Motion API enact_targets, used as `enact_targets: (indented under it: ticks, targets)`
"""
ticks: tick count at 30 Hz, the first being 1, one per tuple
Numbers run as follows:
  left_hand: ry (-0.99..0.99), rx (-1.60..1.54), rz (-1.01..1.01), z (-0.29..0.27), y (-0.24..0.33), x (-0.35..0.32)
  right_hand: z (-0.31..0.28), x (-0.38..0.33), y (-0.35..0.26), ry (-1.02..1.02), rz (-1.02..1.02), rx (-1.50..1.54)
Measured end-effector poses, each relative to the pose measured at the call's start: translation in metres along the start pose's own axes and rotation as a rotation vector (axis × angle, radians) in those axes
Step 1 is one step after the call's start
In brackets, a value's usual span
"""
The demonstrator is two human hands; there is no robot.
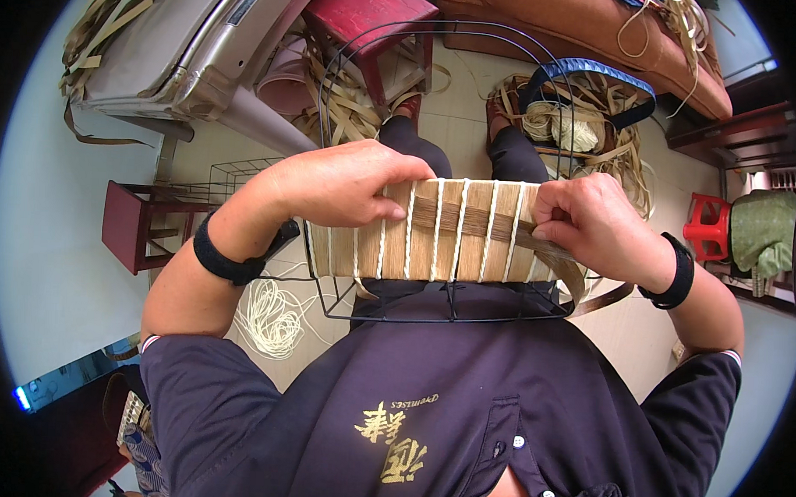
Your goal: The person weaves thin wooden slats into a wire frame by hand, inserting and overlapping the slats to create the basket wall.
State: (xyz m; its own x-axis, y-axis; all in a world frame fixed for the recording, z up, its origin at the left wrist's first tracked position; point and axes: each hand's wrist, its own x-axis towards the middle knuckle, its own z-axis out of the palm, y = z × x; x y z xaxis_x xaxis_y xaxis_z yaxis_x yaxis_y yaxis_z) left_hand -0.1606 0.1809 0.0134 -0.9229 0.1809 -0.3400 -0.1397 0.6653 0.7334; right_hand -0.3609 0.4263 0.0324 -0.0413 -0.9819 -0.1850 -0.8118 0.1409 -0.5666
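Note:
In front of my body is a basket with a black wire frame and a tall looped wire handle. Its side panel is of pale tan flat strips, crossed by several white twisted cords. A darker brown flat strip lies across the upper part of the panel, passing beneath cords. My left hand grips the panel's left end, thumb pressed close to the strip's left end. At the right end, my right hand is closed, pinching the brown strip between thumb and fingers. Its tail curls down below that hand.
Loose strips and a ball of pale cord lie by my feet near a blue band. A tangle of white cord is on the floor at left. Around stand a red stool, a brown sofa and a red plastic stool.

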Motion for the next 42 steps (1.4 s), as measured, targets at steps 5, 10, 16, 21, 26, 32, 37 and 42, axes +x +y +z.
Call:
enact_targets:
  ticks: [5, 10, 16, 21, 26, 32, 37, 42]
  targets:
    - [-0.024, -0.038, 0.051, 0.002, -0.011, -0.003, 0.002, 0.003, -0.01, -0.011, 0.031, -0.165]
    - [-0.022, -0.01, 0.037, 0.0, -0.005, 0.0, 0.015, 0.018, -0.03, 0.162, -0.407, -0.344]
    - [0.08, 0.038, 0.084, 0.009, -0.01, -0.001, 0.028, 0.031, -0.026, 0.093, -0.468, -0.402]
    - [0.089, 0.046, 0.072, 0.012, -0.014, 0.0, 0.027, 0.04, -0.025, 0.039, -0.513, -0.403]
    - [0.075, 0.046, 0.079, 0.008, -0.01, 0.0, 0.032, 0.043, -0.024, 0.073, -0.556, -0.372]
    - [0.044, -0.026, 0.056, 0.008, -0.013, -0.003, -0.01, 0.008, -0.013, 0.059, -0.187, -0.263]
    - [0.038, -0.078, 0.074, 0.007, -0.016, -0.001, -0.008, -0.014, -0.01, -0.022, 0.013, -0.234]
    - [0.071, -0.028, 0.066, 0.01, -0.011, -0.001, -0.007, -0.014, 0.001, 0.097, -0.109, -0.357]
